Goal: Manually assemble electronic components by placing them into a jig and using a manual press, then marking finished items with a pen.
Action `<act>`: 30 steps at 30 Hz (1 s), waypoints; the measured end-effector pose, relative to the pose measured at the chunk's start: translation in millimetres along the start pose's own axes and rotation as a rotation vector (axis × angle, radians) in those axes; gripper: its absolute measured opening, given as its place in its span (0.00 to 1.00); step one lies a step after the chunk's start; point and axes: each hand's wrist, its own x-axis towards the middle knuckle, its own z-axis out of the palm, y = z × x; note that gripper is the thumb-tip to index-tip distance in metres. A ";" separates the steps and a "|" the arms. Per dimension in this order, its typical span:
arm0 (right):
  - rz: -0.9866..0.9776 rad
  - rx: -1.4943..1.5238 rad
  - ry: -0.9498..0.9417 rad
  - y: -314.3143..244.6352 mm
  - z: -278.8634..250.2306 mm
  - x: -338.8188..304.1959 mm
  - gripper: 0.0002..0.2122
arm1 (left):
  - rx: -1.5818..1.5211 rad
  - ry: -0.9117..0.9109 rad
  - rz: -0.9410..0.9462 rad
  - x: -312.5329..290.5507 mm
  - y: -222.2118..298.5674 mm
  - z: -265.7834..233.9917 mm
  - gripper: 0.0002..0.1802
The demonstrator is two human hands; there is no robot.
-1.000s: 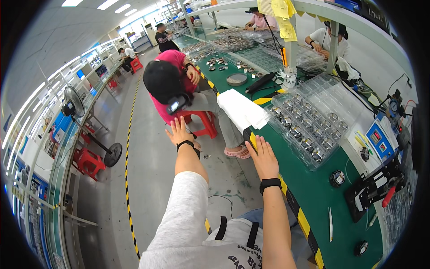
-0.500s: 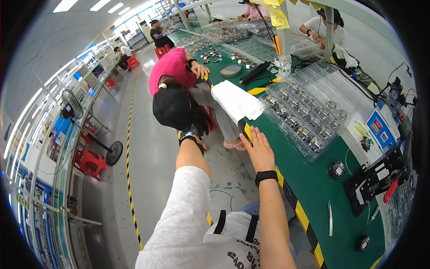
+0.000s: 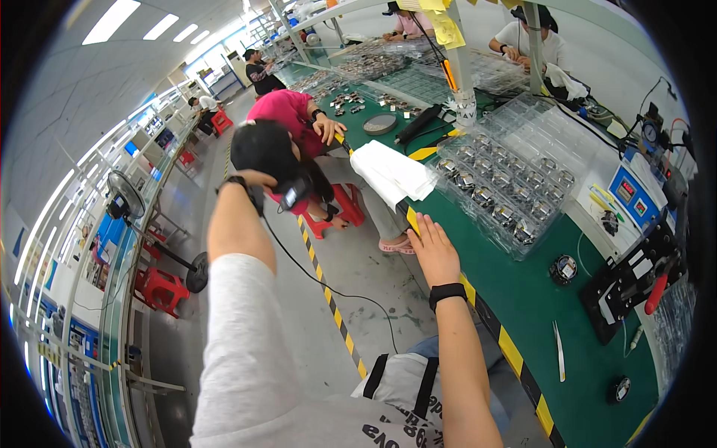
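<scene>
My left arm reaches forward, and my left hand (image 3: 258, 178) is closed beside the black cap of a bent-over co-worker. A dark object (image 3: 297, 193), blurred by motion, shows at its fingers; its kind cannot be told. A thin black cord (image 3: 328, 287) hangs from near this hand and curves down toward my lap. My right hand (image 3: 435, 250) lies flat, fingers stretched out, on the striped edge of the green table (image 3: 493, 299). Just beyond its fingertips is a folded white cloth (image 3: 392, 170). Both my wrists wear black bands.
A clear plastic tray (image 3: 508, 187) holds several round parts. Tweezers (image 3: 559, 351), two loose round parts and a red-handled press (image 3: 655, 295) are on the right. The co-worker in pink (image 3: 280, 106) leans beside a red stool (image 3: 336, 213). A standing fan (image 3: 123, 194) is at left.
My left hand has risen and moved left, away from the low spot by the co-worker's legs, drawing the cord up with it. The co-worker's head has shifted left. My right hand stays on the edge.
</scene>
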 end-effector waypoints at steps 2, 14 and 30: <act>0.006 -0.026 0.001 7.1 -1.4 -2.7 0.18 | 0.110 0.096 0.204 -10.2 28.5 -45.3 0.20; 0.156 0.169 0.052 1.5 -0.6 -5.0 0.25 | 0.334 2.048 0.608 -103.3 95.8 -21.3 0.27; 0.227 0.107 0.001 -6.5 -3.7 -39.2 0.25 | -0.043 1.122 0.811 -70.1 253.3 376.2 0.20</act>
